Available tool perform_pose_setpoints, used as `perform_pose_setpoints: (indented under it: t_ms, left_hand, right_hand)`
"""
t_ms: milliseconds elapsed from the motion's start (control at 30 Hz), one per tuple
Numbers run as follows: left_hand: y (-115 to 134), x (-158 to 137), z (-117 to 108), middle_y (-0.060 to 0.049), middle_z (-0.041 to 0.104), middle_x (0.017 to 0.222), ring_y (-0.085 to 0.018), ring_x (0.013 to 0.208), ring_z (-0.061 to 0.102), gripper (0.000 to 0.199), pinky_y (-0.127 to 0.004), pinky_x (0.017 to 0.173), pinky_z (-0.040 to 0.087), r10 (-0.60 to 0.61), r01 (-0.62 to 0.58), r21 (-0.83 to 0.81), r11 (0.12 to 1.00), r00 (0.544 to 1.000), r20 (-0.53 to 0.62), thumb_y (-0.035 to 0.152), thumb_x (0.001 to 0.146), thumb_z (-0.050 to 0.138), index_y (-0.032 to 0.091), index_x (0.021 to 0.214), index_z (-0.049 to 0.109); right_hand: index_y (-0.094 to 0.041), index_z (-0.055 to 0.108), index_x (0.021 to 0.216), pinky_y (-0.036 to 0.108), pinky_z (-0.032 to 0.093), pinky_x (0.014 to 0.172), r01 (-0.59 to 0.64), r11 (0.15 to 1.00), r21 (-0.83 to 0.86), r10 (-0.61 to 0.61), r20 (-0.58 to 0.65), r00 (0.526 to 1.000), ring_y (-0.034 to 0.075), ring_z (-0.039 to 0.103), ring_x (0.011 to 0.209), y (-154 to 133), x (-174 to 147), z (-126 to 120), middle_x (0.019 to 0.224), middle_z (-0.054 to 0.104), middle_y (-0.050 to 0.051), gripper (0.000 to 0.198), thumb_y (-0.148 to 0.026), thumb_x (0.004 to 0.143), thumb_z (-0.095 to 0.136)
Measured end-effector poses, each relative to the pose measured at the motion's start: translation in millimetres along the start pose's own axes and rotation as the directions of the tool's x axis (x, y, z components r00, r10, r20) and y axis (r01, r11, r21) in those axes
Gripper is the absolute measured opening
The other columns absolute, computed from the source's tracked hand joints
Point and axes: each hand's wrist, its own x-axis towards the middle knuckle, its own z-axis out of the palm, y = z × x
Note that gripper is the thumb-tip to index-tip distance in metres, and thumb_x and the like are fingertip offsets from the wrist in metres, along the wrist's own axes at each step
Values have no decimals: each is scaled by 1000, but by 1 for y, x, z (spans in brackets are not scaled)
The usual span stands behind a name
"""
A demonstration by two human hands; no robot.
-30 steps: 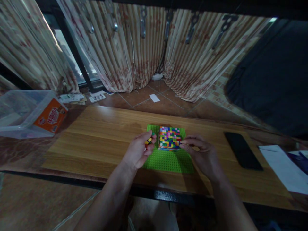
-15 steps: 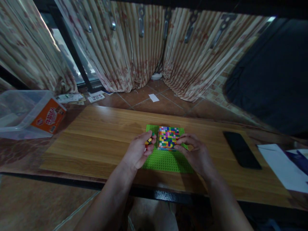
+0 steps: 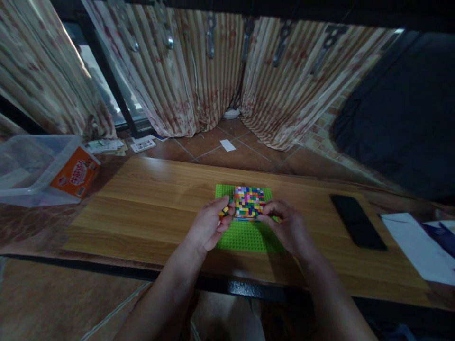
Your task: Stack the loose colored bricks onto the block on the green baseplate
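A block of many-coloured toy bricks (image 3: 249, 201) stands on a green studded baseplate (image 3: 241, 237), towards its back. My left hand (image 3: 209, 220) is closed around several small loose toy bricks (image 3: 225, 210), yellow and green among them, just left of the block. At the block's right front corner is my right hand (image 3: 286, 225), with thumb and forefinger brought together against the edge. Whether a small brick sits between those fingertips is hidden.
On the wooden board (image 3: 152, 203), a black phone (image 3: 357, 221) lies to the right, beside white papers (image 3: 414, 241). A clear plastic tub (image 3: 39, 166) with an orange label stands at the left. Striped curtains (image 3: 213, 76) hang beyond the tiled floor.
My left hand has shifted slightly right, closer to the block, with the bricks still in it. My right hand stays at the block's corner, its fingers barely moved.
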Motion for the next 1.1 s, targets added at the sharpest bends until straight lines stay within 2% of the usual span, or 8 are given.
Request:
perform_pose_setpoints:
  t_ms: [100, 267, 367, 433, 600, 833, 967, 1100]
  left_hand:
    - [-1, 0, 0, 2, 50, 62, 1, 38, 32, 18, -11, 32, 14, 2, -2, 0, 1000, 1000, -5, 26, 80, 61, 11, 74, 55]
    - [-2, 0, -1, 2, 50, 62, 1, 38, 33, 18, -11, 33, 14, -3, 3, 6, 1000, 1000, 7, 27, 78, 63, 11, 74, 55]
    - [-3, -1, 0, 2, 51, 64, 1, 39, 33, 20, -10, 33, 13, -9, 9, 11, 1000, 1000, 25, 27, 75, 67, 12, 73, 55]
    - [-5, -1, 1, 2, 52, 64, 1, 39, 33, 21, -11, 33, 13, -15, 14, 26, 1000, 999, 46, 29, 74, 68, 12, 73, 55]
    - [-7, -4, 2, 3, 50, 62, 1, 38, 32, 26, -12, 33, 12, -35, 24, 90, 996, 991, 129, 34, 71, 71, 12, 73, 57]
    - [-9, -6, 4, 5, 46, 59, 1, 37, 30, 28, -12, 34, 12, -62, 36, 142, 989, 982, 179, 37, 71, 71, 13, 73, 57]
    - [-8, -7, 4, 4, 46, 61, 1, 38, 30, 26, -12, 33, 11, -83, 53, 153, 987, 978, 194, 37, 73, 70, 12, 78, 61]
    - [-2, -5, 1, 2, 48, 62, 2, 38, 30, 23, -12, 33, 11, -57, 38, 124, 992, 986, 154, 33, 76, 67, 11, 80, 65]
  right_hand:
    - [-21, 55, 77, 30, 48, 69, -28, 1000, 8, 28, 17, 999, 15, 58, 75, 2, -3, 0, 80, 57, -1, 11, -27, 77, 64]
    - [-21, 58, 73, 29, 47, 66, -16, 1000, -25, 15, -46, 999, 14, 58, 71, -4, -4, -8, 78, 60, 0, 7, -24, 78, 61]
    - [-22, 61, 75, 29, 48, 66, -7, 999, 33, 11, -121, 993, 13, 58, 69, -16, -3, -7, 77, 61, 0, 7, -26, 81, 60]
    - [-23, 65, 83, 30, 49, 69, 27, 995, 97, -11, -158, 987, 14, 60, 75, -26, -3, -2, 83, 64, 0, 7, -28, 82, 61]
    - [-30, 67, 102, 36, 49, 85, 91, 981, 171, -69, -133, 989, 17, 61, 96, -50, -1, 13, 102, 64, 2, 19, -29, 84, 61]
    - [-30, 72, 90, 33, 51, 80, 97, 977, 188, -59, -199, 978, 16, 62, 89, -55, 1, 30, 93, 62, 1, 12, -28, 82, 63]
    - [-31, 72, 87, 35, 51, 79, 84, 971, 226, -27, -247, 969, 17, 62, 89, -48, 1, 19, 93, 64, 1, 10, -29, 81, 65]
    - [-29, 73, 79, 34, 50, 75, -15, 973, 230, 82, -282, 956, 17, 61, 85, -28, 0, -5, 89, 64, 1, 5, -31, 75, 71]
